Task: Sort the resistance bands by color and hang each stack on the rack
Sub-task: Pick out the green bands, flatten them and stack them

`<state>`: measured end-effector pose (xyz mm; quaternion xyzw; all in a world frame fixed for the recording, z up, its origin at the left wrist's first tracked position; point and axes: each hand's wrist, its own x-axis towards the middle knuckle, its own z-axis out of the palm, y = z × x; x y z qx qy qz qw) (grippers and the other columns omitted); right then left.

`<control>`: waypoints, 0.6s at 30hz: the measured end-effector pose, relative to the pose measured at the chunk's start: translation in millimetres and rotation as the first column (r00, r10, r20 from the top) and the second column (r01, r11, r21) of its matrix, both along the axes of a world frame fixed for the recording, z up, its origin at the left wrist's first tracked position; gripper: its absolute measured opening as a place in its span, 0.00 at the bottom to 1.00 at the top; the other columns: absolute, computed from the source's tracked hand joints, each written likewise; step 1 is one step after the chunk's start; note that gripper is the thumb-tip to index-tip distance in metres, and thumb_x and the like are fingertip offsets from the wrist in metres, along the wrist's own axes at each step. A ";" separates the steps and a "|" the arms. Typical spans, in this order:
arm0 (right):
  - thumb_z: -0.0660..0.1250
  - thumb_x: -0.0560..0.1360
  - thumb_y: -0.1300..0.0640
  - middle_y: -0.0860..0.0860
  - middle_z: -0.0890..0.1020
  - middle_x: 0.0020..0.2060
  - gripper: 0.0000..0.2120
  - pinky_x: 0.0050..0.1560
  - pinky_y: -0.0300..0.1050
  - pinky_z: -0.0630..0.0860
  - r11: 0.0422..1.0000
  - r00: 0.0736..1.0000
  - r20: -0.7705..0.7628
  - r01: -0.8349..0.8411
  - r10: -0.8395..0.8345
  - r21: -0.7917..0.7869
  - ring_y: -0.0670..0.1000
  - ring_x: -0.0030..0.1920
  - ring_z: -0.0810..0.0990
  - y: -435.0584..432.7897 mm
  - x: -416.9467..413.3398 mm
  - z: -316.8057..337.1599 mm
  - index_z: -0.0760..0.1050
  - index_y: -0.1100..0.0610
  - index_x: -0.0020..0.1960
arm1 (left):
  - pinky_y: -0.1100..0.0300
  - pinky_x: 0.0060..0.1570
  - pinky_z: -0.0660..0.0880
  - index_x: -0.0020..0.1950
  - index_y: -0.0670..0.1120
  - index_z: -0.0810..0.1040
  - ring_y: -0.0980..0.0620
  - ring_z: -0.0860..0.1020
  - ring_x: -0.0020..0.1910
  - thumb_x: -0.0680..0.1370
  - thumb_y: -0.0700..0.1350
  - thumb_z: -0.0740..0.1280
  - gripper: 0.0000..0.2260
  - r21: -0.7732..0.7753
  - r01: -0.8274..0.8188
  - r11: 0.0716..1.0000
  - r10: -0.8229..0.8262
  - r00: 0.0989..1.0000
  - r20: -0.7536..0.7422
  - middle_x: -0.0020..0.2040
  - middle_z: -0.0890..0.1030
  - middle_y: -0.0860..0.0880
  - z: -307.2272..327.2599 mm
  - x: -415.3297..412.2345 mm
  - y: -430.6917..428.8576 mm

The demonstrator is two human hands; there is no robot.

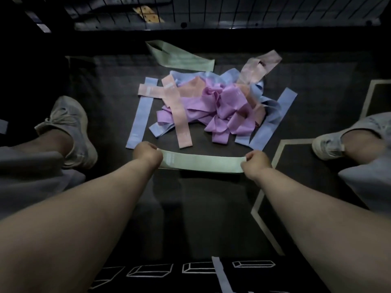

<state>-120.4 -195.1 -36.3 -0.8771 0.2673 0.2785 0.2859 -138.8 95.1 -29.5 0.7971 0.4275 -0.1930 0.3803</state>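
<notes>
Pale green resistance band (201,164), flat, taut, ends pinched by left hand (147,154) and right hand (257,162).

Dim, soft-focus wide-angle view: corners sink into black, edges bow, only the middle faintly lit.

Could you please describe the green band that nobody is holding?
Find the heap of mixed bands on the dark mat. Beyond its far edge lies a green band, flat and unheld. The other green band is gripped by the left hand and right hand.
</notes>
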 end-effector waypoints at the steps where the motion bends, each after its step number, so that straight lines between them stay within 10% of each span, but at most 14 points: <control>1: 0.66 0.76 0.65 0.56 0.80 0.55 0.06 0.57 0.46 0.75 1.000 1.000 -0.009 -0.007 0.007 -0.013 0.58 0.56 0.78 -1.4 -0.7 -2.7 0.76 0.55 0.49 | 0.46 0.55 0.81 0.51 0.46 0.83 0.40 0.82 0.50 0.73 0.37 0.66 0.11 -0.004 0.012 1.000 -0.012 1.000 -0.002 0.50 0.83 0.43 -5.6 -0.7 1.3; 14: 0.70 0.77 0.57 0.57 0.74 0.64 0.17 0.62 0.48 0.73 0.995 0.999 -0.006 -0.049 0.049 -0.092 0.58 0.61 0.76 -1.8 -3.3 -28.9 0.73 0.57 0.64 | 0.50 0.57 0.77 0.64 0.46 0.75 0.43 0.78 0.58 0.76 0.42 0.71 0.17 0.148 0.184 0.972 -0.178 0.983 -0.052 0.62 0.77 0.44 -39.1 -10.0 3.2; 18: 0.72 0.73 0.49 0.56 0.67 0.67 0.30 0.70 0.53 0.68 0.867 0.881 0.124 -0.409 0.456 -0.286 0.58 0.68 0.67 -0.6 -12.5 -22.9 0.68 0.55 0.71 | 0.48 0.60 0.72 0.70 0.48 0.70 0.42 0.72 0.65 0.76 0.54 0.70 0.25 0.414 0.551 0.725 -0.520 0.831 -0.196 0.67 0.69 0.45 -35.0 -16.1 2.8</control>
